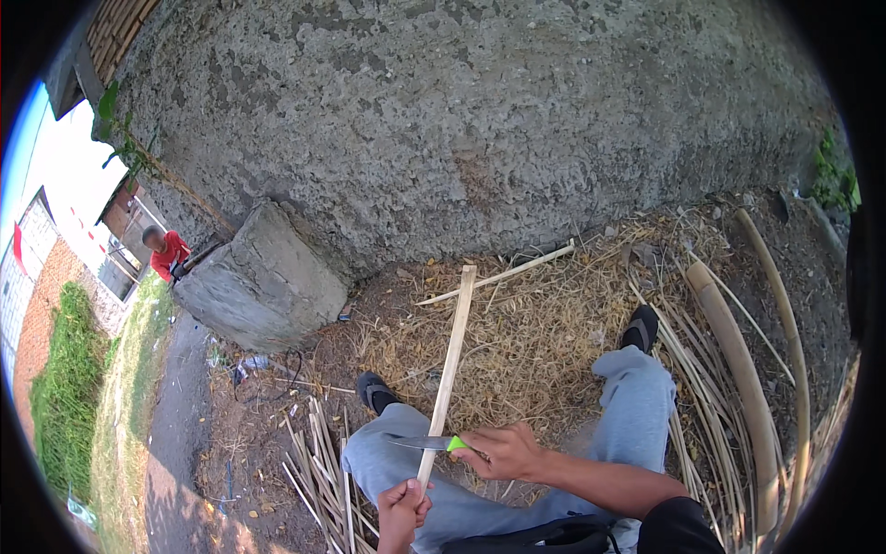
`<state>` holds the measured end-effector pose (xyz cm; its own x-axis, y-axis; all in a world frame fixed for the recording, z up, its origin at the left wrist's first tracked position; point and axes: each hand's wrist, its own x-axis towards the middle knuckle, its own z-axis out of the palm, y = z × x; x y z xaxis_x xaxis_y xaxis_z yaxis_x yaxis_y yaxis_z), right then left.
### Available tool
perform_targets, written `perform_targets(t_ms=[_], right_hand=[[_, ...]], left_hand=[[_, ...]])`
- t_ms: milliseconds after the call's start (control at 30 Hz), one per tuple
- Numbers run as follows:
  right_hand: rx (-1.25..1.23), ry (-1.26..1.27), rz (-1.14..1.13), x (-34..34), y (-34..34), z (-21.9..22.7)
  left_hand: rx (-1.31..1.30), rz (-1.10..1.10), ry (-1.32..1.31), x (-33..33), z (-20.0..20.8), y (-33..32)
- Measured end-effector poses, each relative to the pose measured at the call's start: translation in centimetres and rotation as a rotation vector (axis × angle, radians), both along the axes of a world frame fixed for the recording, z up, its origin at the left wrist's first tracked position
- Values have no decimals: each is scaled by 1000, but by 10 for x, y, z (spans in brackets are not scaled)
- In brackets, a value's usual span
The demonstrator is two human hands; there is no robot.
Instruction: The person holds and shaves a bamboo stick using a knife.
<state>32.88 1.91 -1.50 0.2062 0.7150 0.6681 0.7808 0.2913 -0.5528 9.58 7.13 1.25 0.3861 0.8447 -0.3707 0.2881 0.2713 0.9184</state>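
- Left hand (402,508): fingers curled around the near end of a pale, flat wooden strip (451,360), which points away over straw-covered ground (544,323).
- Right hand (508,451): wrapped around the green handle of a knife (420,442), its blade lying across the strip, just beyond the left hand.
- Thin slats (318,466) lie piled at left; two thick poles (738,388) lie at right.
- Ahead: a rough grey wall (517,120).

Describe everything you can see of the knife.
The knife has a bright green handle, partly hidden by the right hand gripping it, and a slim grey blade that looks metal. It is held nearly level in the picture, tip leftward, blade crossing over the pale strip beyond the left hand, apparently touching the strip.
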Motion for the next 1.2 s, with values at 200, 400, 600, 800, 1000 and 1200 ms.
perform_targets(t_ms=[200,400,600,800,1000,1200], right_hand=[[-2,-100,-239,33,18,5],[44,-121,-204,27,10,-4],[45,-122,-383,61,23,19],[25,-221,-133,22,1,6],[21,4,-442,92,37,13],[33,-29,-353,83,22,20]], left_hand=[[-46,52,5,10,4,-12],[-68,63,11,-6,-12,-17],[-66,90,-2,-4,9,-29],[-93,63,8,-14,-2,-31],[8,-7,35,-32,-18,-41],[37,-40,88,-38,0,-52]])
